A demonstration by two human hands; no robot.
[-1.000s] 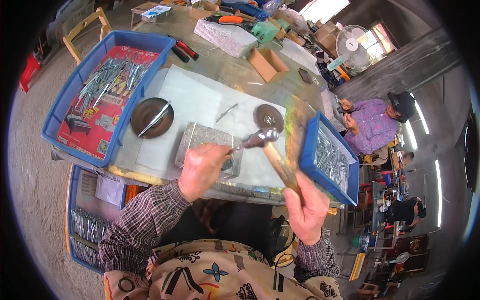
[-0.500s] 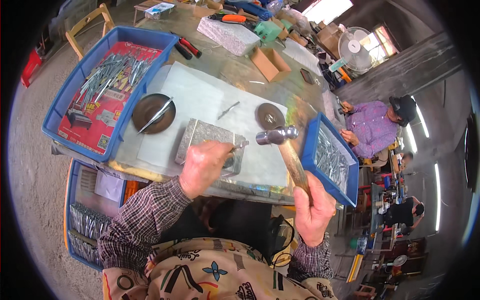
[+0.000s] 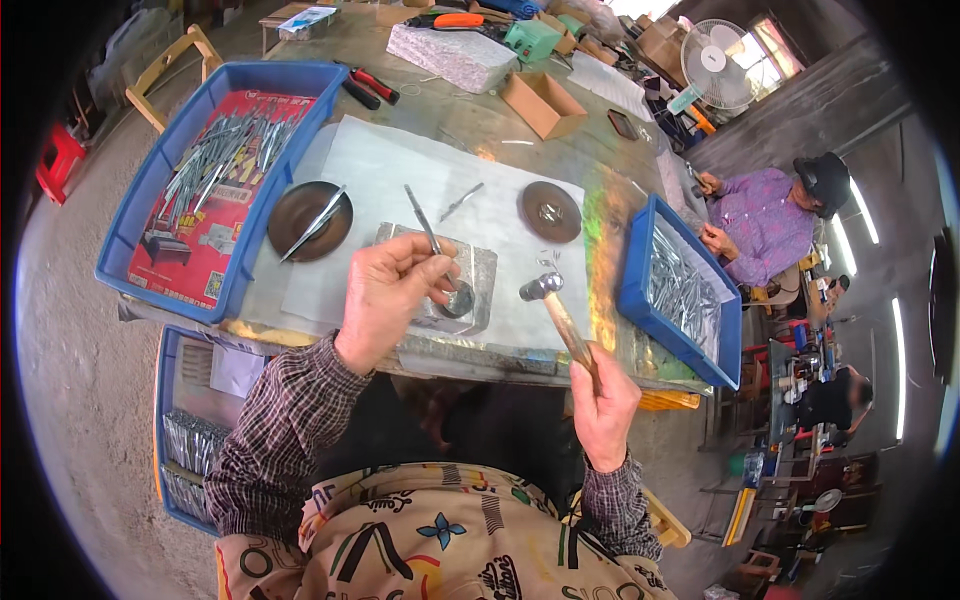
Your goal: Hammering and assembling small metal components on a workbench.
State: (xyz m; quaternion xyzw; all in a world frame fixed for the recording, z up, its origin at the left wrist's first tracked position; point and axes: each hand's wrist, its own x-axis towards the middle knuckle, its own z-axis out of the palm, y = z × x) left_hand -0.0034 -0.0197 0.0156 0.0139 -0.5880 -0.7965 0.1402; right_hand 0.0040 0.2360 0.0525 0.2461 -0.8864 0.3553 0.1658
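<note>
My left hand point(image 3: 385, 298) is closed, pinching a slim pointed metal piece point(image 3: 421, 215), much like tweezers, which sticks up and away from the fingers. Its lower end is by a round dark metal disc point(image 3: 457, 301) set on a grey stone block point(image 3: 482, 272). In my right hand point(image 3: 605, 408) is the wooden handle of a ball-headed hammer point(image 3: 566, 325), its steel head over white paper point(image 3: 390, 165) right of the block. Another slim metal piece point(image 3: 462, 200) lies on the paper behind the block.
A brown dish point(image 3: 285, 205) with a slim piece across it stands left, another dish point(image 3: 535, 230) behind the hammer. Blue trays of metal pieces flank the paper, left point(image 3: 110, 255) and right point(image 3: 632, 285). Behind are pliers point(image 3: 372, 85) and a cardboard box point(image 3: 548, 112). A co-worker point(image 3: 765, 225) sits right.
My left hand has turned, and the slim piece now points up and away instead of right across the block. The hammer has come lower and toward me. The whole view has shifted slightly.
</note>
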